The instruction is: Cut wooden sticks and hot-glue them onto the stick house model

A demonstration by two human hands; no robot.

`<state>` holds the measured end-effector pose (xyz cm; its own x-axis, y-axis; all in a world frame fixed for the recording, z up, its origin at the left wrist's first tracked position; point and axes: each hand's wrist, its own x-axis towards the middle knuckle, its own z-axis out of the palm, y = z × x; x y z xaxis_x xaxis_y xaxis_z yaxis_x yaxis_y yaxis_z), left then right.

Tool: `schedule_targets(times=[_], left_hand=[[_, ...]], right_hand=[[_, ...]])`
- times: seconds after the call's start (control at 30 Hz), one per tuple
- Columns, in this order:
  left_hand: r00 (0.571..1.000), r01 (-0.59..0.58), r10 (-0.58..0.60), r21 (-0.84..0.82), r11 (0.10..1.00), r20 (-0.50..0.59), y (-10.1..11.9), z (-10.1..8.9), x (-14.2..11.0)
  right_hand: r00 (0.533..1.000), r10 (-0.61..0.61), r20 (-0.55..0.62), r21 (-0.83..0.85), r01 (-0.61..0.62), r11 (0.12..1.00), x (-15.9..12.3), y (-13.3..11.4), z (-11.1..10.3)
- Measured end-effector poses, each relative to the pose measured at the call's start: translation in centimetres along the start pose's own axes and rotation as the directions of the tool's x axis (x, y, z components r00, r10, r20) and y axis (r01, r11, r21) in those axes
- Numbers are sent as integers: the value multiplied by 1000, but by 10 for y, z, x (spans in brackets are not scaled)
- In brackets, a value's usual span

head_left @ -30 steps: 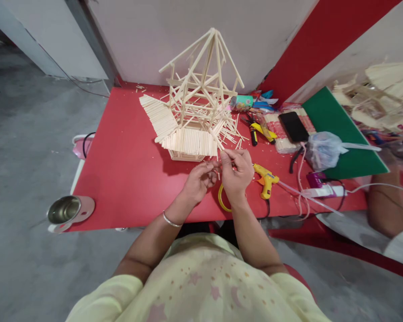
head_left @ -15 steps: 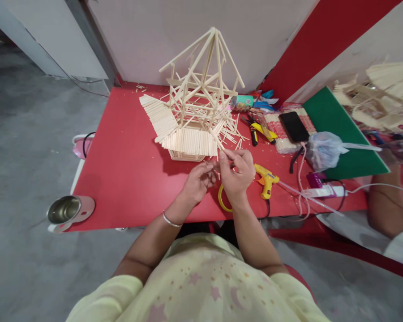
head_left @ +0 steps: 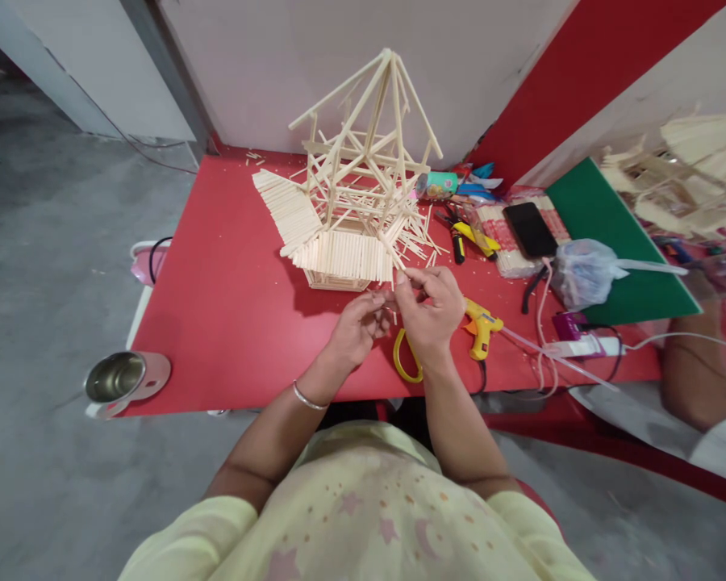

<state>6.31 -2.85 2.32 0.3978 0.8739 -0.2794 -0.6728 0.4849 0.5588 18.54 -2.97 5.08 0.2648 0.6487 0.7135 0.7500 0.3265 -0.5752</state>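
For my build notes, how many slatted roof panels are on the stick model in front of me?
2 visible: the left panel at the left side of the stick model, and the near panel, facing you. Any on the far side may be hidden.

stick model [head_left: 346, 256]: matt wood | tabletop [head_left: 230, 331]: smooth | mug lining [head_left: 116, 381]: shiny metal | glue gun [head_left: 481, 324]: plastic

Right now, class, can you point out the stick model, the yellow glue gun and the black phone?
Stick model [head_left: 346, 255], head view: on its front slatted panel.
Yellow glue gun [head_left: 484, 321], head view: on its body.
Black phone [head_left: 529, 229], head view: on the middle of its screen.
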Motion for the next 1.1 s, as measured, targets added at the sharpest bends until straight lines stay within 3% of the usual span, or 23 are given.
schedule_targets(times=[0.33, 0.63, 0.9, 1.1], left_hand=[[1000, 1, -1, -36, 999, -2, 5, 7, 3], [999, 10, -15, -160, 987, -33, 22, 34, 13], [998, 52, -56, -162, 985, -17, 27, 38, 23], [998, 63, -62, -171, 983, 9, 31, 37, 23]], right_hand=[[997, 77, 24, 30, -77, 997, 0, -1, -2], [999, 29, 44, 73, -32, 997, 5, 4, -6], [995, 45, 93, 90, -54, 995, 10, 2, -10], [995, -29, 91, 93, 20, 995, 11, 2, -10]])
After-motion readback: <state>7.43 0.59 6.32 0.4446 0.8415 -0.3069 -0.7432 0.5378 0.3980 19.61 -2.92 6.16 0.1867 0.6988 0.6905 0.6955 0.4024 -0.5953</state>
